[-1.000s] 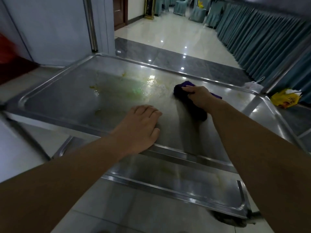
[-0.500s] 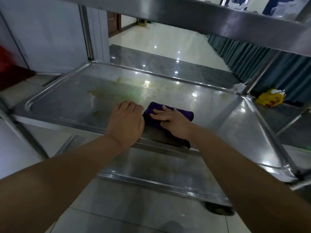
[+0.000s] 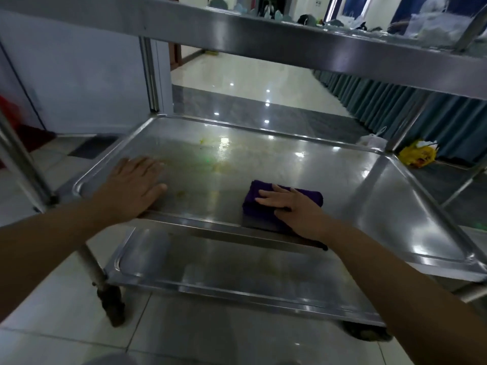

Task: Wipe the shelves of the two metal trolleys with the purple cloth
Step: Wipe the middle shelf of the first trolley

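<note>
Item 1. My left hand (image 3: 134,185): palm down, fingers straight and together, flat on the middle shelf (image 3: 369,196) of the trolley (image 3: 23,164), near its front left corner, heel of the palm over the front rim. It holds nothing. Half a second ago it lay further right, just beside the cloth; now the two are well apart.

Item 2. My right hand (image 3: 292,209): fingers straight and slightly spread, pressing flat on the purple cloth (image 3: 250,201), not curled round it.

Item 3. Purple cloth: folded, lying on the middle shelf at the front rim, right of centre, one dark edge hanging over the rim. It has slid right along the front since half a second ago; a second ago it was deeper in, nearer the far rim.

Item 4. Yellow smears (image 3: 218,165): on the shelf between and beyond my hands, same place as before, the cloth not on them.

Item 5. Top shelf (image 3: 263,40): its edge crosses the upper view, showing more than before.

Item 6. Lower shelf (image 3: 237,272): bare metal, below the middle one.

Item 7. Yellow bag (image 3: 417,155): on the floor (image 3: 237,75) past the far right corner.
</note>
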The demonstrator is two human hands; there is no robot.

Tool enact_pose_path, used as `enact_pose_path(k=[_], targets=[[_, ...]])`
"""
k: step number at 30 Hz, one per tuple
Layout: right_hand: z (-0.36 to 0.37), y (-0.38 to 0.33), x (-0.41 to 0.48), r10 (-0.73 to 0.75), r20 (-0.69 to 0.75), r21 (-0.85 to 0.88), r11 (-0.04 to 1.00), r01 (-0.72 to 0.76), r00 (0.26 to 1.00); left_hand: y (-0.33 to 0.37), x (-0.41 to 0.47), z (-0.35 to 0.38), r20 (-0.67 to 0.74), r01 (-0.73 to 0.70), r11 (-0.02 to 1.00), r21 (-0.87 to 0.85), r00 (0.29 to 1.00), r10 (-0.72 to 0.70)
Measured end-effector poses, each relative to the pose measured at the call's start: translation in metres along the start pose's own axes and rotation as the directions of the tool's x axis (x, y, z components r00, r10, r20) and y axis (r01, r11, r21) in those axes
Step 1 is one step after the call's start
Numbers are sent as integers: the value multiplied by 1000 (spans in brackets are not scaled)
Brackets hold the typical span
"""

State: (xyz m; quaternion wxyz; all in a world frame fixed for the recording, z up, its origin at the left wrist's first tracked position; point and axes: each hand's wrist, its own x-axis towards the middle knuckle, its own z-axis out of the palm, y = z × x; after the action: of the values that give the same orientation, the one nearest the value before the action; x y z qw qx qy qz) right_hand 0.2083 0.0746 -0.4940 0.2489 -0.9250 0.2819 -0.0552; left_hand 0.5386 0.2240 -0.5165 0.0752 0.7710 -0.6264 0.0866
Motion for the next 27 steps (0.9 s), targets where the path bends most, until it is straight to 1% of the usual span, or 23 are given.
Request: enact_pose_path(k=[3, 8, 12, 15, 18, 23, 27], targets=[[-7, 4, 38, 71, -39, -8, 997, -71, 997, -17, 2, 2, 18, -26, 999, -33, 999, 27], [-18, 4, 101, 237, -145, 61, 971, -230, 961, -30, 11, 11, 129, -33, 997, -67, 991, 41], [-25, 7, 144, 342, -218, 52, 939, -339, 914, -36, 8, 14, 105, -130, 978, -162, 983, 148], [-24, 11, 165, 375, -227, -15, 921, -389, 899, -37, 6, 12, 90, -182, 968, -174, 976, 200], [-22, 11, 166, 359, -140, -110, 921, -375, 923, -35, 7, 11, 116, -204, 968, -147, 968, 221], [-9, -8, 135, 221, -69, -14, 975, -222, 973, -33, 6, 11, 127, -207, 968, -139, 966, 225], [6, -30, 106, 90, 36, -69, 994, -87, 995, -31, 4, 9, 122, -198, 971, -137, 969, 215]])
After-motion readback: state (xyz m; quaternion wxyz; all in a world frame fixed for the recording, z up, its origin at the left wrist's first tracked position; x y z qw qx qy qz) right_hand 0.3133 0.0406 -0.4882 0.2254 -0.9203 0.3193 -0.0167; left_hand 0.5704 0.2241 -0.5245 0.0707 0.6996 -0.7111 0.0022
